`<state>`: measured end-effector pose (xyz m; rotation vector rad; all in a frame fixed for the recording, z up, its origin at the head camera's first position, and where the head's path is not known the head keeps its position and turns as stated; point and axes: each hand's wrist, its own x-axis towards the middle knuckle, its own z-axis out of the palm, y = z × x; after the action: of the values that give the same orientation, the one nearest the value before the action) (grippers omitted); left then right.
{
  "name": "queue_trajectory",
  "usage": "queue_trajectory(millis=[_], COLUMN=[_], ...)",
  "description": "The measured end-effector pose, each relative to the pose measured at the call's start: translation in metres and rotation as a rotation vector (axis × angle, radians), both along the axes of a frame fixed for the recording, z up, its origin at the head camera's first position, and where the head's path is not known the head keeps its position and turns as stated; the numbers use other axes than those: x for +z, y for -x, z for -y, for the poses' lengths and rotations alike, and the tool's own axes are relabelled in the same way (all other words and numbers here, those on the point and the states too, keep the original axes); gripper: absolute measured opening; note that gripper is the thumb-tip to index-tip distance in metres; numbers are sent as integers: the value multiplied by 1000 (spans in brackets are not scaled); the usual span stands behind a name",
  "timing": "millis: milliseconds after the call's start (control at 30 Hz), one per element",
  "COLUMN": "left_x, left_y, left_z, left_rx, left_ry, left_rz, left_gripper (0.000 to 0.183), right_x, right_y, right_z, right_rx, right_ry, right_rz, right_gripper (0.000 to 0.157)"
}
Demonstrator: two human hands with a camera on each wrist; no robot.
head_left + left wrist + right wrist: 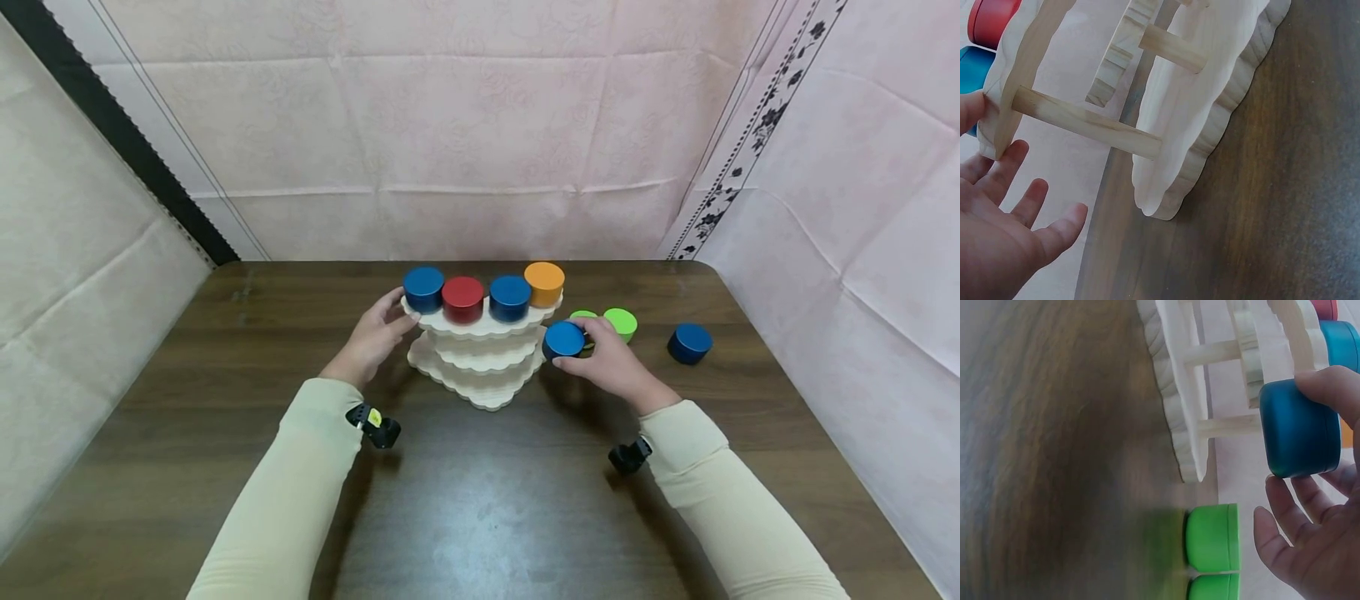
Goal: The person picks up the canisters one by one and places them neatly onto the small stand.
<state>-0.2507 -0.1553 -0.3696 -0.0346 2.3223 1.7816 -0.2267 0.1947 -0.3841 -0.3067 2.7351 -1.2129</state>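
A three-tiered wooden stand [486, 385] with scalloped edges bears two blue tins [510, 298], a red tin [462, 301] and an orange tin [545, 285] on its top tier. At that tier's left end, my left hand [372, 335] grips the edge between thumb and fingers beside a blue tin [974, 70]. My right hand [613, 364] pinches another blue tin [1300, 428], raised off the table close to the stand's right side. Wooden pegs [1091, 124] join the tiers.
Two green tins [621, 323] stand side by side on the table behind my right hand, one partly hidden by it. A further blue tin [690, 343] sits farther right. Pale cloth [465, 150] hangs behind the brown wooden table [480, 508] and at both sides.
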Motion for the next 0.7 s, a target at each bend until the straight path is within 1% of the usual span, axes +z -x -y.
queue_trajectory(millis=[167,367,700], left_x=[2,2,1], left_y=[-1,-1,-1], left_z=[0,-1,0], left_rx=[-8,-1,-14], left_ry=[11,13,3], left_rz=[1,5,-13], left_gripper=[66,65,65], right_x=[3,7,10], right_y=[1,1,2], right_z=[6,12,17], right_rx=[9,18,-4], right_ry=[1,17,33], right_rz=[-4,2,33], right_gripper=[68,65,65])
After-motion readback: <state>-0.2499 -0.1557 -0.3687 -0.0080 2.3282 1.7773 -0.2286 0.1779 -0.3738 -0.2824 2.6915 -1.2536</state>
